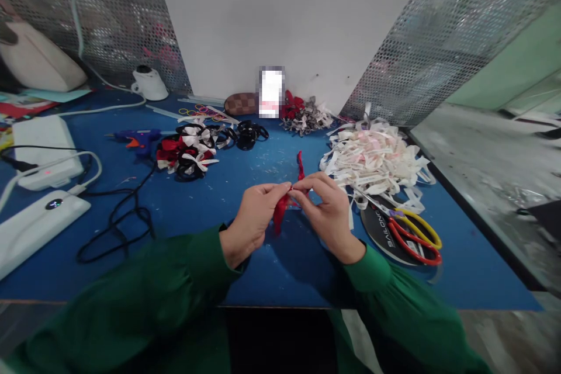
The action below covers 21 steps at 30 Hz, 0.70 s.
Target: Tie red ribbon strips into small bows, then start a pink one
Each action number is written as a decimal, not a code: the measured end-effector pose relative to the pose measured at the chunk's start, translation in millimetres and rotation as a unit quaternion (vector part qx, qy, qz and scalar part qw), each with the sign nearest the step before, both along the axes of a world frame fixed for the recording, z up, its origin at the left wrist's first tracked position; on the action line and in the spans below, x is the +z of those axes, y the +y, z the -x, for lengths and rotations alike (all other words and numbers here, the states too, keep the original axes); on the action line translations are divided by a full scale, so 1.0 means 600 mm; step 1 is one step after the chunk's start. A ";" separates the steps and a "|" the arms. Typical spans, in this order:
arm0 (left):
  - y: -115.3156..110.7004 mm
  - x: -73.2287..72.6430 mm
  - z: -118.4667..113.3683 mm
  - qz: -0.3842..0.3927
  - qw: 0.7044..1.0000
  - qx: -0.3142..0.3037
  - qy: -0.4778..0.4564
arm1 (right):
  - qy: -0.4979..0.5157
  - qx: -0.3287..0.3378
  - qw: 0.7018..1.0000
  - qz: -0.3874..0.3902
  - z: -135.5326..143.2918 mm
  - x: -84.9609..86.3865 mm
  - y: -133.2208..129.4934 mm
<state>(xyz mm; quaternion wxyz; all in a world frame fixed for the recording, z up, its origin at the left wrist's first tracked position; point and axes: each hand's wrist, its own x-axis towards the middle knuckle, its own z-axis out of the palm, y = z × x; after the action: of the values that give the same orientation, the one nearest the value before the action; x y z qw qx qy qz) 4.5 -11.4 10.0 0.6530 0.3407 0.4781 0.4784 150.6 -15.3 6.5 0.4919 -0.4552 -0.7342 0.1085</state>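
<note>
Grip: L hand (250, 217) & R hand (329, 213) both pinching red ribbon (279, 215), mid worktop (263, 274), approx. centre. Piece looks part-worked, ends loose. Apparently done: bows (174, 147) piled far L w/ black bands (188, 175). Apparently unworked: pale ribbon heap (372, 158), R, nr scissors (392, 225).

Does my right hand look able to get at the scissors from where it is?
Probably yes: the scissors have uncovered handles to the right of the right hand, though it seems busy pinching red fabric.
</note>
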 end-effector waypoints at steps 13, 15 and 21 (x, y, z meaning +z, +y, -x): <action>0.000 0.011 -0.001 -0.013 0.999 -0.041 0.022 | 0.025 0.012 0.999 0.019 0.005 0.005 -0.007; 0.001 0.013 -0.001 0.001 0.999 -0.048 0.011 | 0.125 0.037 0.986 0.106 0.005 0.006 -0.006; 0.000 0.015 0.002 0.010 0.997 -0.076 -0.003 | 0.295 0.051 0.927 0.228 -0.006 -0.003 0.006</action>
<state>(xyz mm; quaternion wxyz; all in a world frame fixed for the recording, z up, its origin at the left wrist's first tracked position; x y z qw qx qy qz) 3.4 -11.2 19.2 0.6923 0.3683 0.4537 0.4233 154.1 -11.9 5.0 0.5631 -0.4644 -0.5338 0.4270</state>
